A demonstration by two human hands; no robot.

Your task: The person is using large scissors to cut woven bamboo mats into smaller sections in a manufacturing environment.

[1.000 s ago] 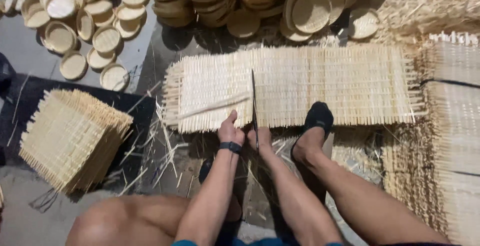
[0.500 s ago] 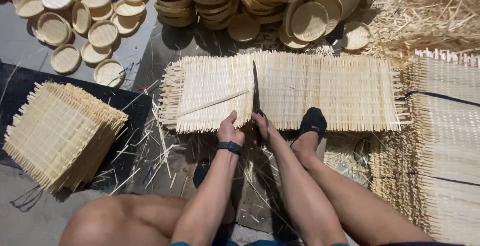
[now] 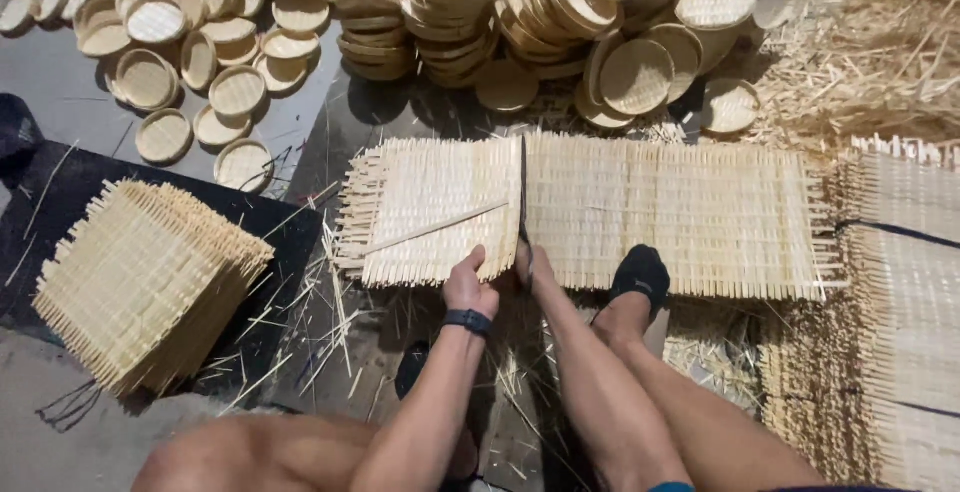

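While the long woven mat (image 3: 680,214) lies flat on the floor (image 3: 330,132) with its long axis running left to right, a dark blade (image 3: 523,192) is set across it, running straight away from the person along the short axis. The blade sits well left of the mat's middle, so a short piece (image 3: 430,207) is marked off on the left. The left hand (image 3: 468,287) is closed over the near edge of that piece, thumb on top, just beside the blade's near end. The right hand (image 3: 527,260) is at the blade's near end, mostly hidden behind the forearm; its grip cannot be told, nor whether a handle is held. Both hands are about equally near the cut line, 1 on each side. A foot in a black sock (image 3: 640,277) is pressed on the near edge of the larger part. A loose strip (image 3: 435,229) lies slanted on the left piece. Whether the mat is cut through under the blade cannot be made out. A stack of square mats (image 3: 140,282) lies at left, round baskets (image 3: 440,12) are heaped beyond, and the blade's far tip is hard to separate from shadow.
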